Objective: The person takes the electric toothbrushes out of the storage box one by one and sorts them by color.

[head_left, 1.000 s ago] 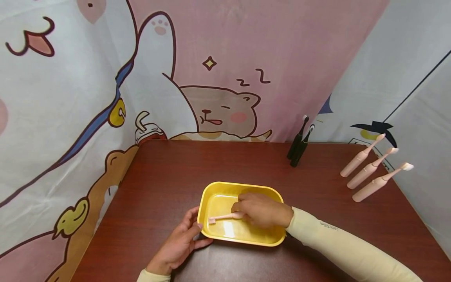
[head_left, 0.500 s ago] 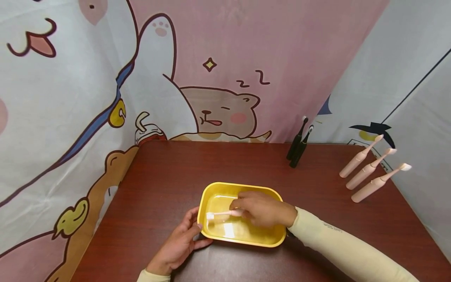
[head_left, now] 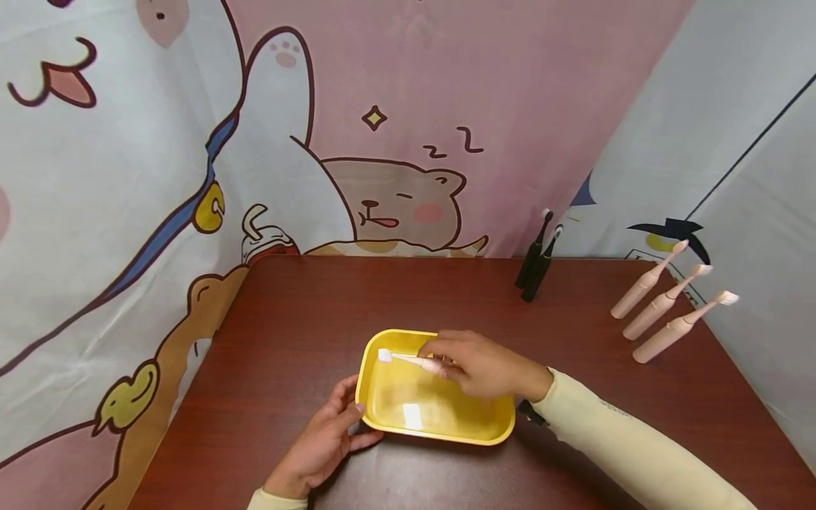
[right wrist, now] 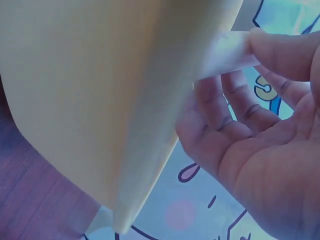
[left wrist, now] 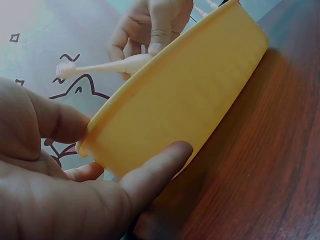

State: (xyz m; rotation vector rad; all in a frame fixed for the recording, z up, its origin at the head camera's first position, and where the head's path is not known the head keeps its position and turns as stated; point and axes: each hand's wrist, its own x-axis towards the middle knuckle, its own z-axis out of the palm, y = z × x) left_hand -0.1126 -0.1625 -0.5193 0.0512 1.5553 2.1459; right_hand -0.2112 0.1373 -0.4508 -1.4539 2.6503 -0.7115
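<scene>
My left hand grips the left end of a yellow tray, its fingers spread around the near corner. In the left wrist view, fingertips lie on the rim and outer wall of the tray. A pink electric toothbrush is pinched by its handle in my right hand, over the far half of the tray. Its white-bristled head points left. The left wrist view shows the toothbrush raised above the rim. In the right wrist view, thumb and fingers hold the pale handle, and the tray wall hides the rest.
Several other electric toothbrushes stand on the brown table: two black ones side by side at the back right, and pink ones in a row at the right edge. A cartoon-printed cloth hangs behind.
My right hand has lifted the toothbrush up from the tray's bottom and moved it towards the far rim. The left hand and tray have stayed in place.
</scene>
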